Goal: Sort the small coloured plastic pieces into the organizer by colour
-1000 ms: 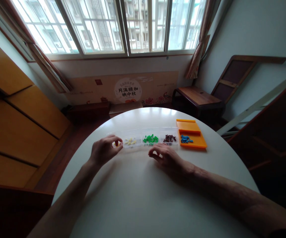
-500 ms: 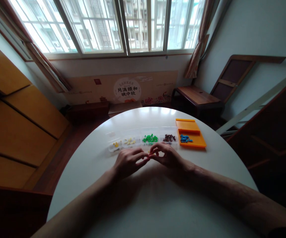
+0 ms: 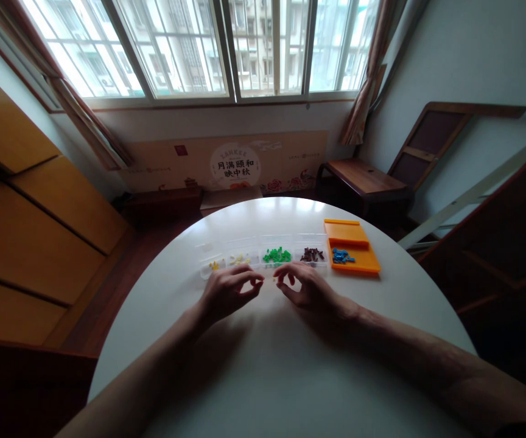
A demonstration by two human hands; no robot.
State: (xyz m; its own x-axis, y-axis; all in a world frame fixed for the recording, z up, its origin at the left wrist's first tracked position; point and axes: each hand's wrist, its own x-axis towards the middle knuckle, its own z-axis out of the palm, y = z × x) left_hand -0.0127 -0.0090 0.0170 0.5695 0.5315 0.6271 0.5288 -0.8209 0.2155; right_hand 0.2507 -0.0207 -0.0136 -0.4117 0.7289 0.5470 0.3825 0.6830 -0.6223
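My left hand hovers over the near side of the clear bins with thumb and index fingertip pinched together; whatever it may hold is too small to make out. Across a small gap, my right hand pinches a tiny yellowish piece at its fingertips. Just beyond the hands runs a row of clear plastic compartments holding yellow pieces, pale cream pieces partly behind my left hand, green pieces and dark brown pieces.
An orange tray with small blue pieces lies right of the bins. All this rests on a round white table. A wooden chair stands beyond it at right, an orange-brown cabinet at left, a barred window behind.
My hands, whose fingertips met half a second ago, are now apart. The left hand has drawn back to the left; the right has barely moved.
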